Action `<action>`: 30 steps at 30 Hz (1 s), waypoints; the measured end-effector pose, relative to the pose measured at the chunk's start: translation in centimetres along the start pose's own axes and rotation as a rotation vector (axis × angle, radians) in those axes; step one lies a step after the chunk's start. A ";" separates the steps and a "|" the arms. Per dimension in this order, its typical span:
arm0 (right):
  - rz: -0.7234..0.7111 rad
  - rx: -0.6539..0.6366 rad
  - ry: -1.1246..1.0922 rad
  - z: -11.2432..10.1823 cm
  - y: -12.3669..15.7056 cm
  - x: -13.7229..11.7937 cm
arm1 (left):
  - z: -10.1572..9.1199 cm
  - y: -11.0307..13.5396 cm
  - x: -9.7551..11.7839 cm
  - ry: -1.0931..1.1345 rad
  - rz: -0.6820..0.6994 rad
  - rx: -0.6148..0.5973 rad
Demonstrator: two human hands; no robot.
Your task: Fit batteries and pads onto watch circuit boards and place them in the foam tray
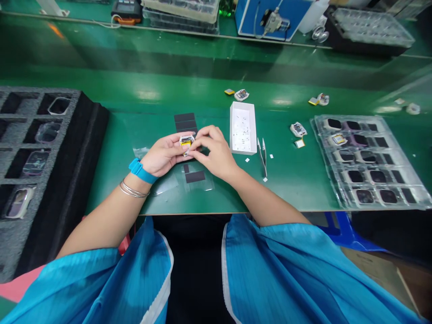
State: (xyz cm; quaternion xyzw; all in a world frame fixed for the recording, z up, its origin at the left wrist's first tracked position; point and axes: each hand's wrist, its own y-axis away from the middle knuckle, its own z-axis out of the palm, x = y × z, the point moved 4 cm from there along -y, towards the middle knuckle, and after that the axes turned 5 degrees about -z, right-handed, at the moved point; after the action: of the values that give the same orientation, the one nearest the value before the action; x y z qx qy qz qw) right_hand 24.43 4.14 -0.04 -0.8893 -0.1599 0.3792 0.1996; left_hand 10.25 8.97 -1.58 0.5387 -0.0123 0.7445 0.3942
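My left hand point(166, 154) is closed around a small white smartwatch case point(186, 140), its open back facing up with a yellow battery showing inside. The fingers of my right hand point(215, 150) are pinched at the right edge of that case; whether they hold some small part there is hidden. Black adhesive strips point(195, 176) on clear film lie just below the hands, and a dark sheet point(185, 122) lies behind them. Right of my right hand is a white box point(254, 130) with tiny dark bits in it. Metal tweezers point(263, 157) rest beside the box among small white squares.
At left stands a black foam tray point(79, 130) holding watch cases. A clear plastic tray point(381, 130) with several watch cases lies at right. Opened watch cases point(298, 129) with batteries are scattered across the green bench. A raised shelf at the back carries a blue machine point(248, 20).
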 end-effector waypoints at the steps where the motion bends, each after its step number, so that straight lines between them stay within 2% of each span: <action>1: 0.064 0.026 -0.105 -0.1 0.0 0.6 | 0.0 0.0 0.0 -0.020 0.018 -0.014; 3: 0.170 0.022 -0.321 0.2 0.1 1.4 | 0.0 0.0 0.0 -0.054 0.048 -0.033; 7: 0.246 -0.115 -0.611 1.2 0.3 1.3 | 0.1 -0.2 -0.2 -0.086 0.074 -0.077; 12: 0.273 -0.134 -0.666 1.3 0.4 0.7 | 0.1 -0.2 -0.3 -0.092 0.081 -0.095; 19: 0.275 -0.045 -0.644 1.5 0.7 0.3 | 0.6 -0.2 -0.4 -0.086 0.151 -0.128; 22: 0.300 -0.036 -0.631 1.5 1.0 0.2 | 0.3 0.7 0.4 -0.137 0.153 -0.118; 24: 0.276 -0.052 -0.626 1.5 1.1 0.0 | -0.6 2.3 1.6 -0.154 0.180 -0.048; 26: 0.235 -0.063 -0.617 1.5 1.1 -0.3 | -2.1 5.2 3.0 -0.110 0.271 0.091; 28: 0.224 -0.050 -0.607 1.4 1.2 -0.5 | -3.9 9.2 4.1 -0.067 0.396 0.275; 30: 0.242 -0.025 -0.594 1.4 1.3 -0.6 | -5.6 13.9 4.6 -0.147 0.500 0.488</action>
State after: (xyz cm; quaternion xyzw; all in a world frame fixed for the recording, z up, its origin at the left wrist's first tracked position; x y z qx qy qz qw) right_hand 23.21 3.07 -1.15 -0.7546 -0.1088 0.6413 0.0867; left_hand -3.03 4.53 5.44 0.6495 0.0059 0.7581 0.0576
